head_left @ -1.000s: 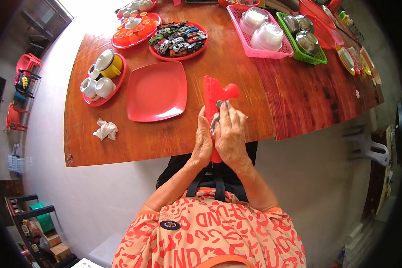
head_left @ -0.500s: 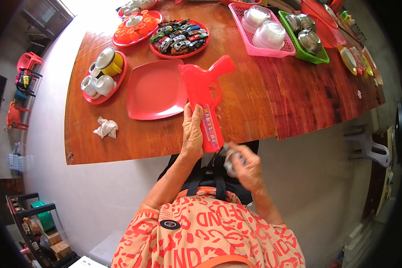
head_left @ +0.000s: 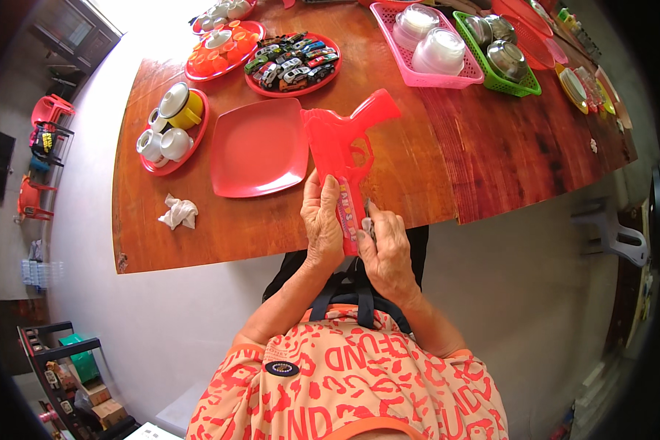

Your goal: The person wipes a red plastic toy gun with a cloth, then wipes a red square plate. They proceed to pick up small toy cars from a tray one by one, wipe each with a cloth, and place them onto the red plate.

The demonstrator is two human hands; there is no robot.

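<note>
My left hand (head_left: 321, 220) is closed around the barrel end of a red plastic toy gun (head_left: 339, 150), which I hold over the table's near edge with its grip pointing up and to the right. A colourful sticker runs along its side. Against the right side of that barrel end, my right hand (head_left: 389, 253) is closed on a crumpled greyish wipe (head_left: 367, 224), mostly hidden by the fingers. Just beyond my left hand lies a red square plate (head_left: 260, 150). A crumpled white tissue (head_left: 178, 211) rests on the table to its left.
On the wooden table (head_left: 411, 169) stand a red tray (head_left: 191, 155) of cups and a yellow pot, a red plate (head_left: 290, 93) of toy cars, a pink basket (head_left: 447, 82) and a green basket (head_left: 522, 92) of bowls. A grey plastic stool (head_left: 623, 242) stands at right.
My right hand has moved up from below the toy gun's end, bringing the wipe against its side. The toy gun has shifted slightly right in my left hand.
</note>
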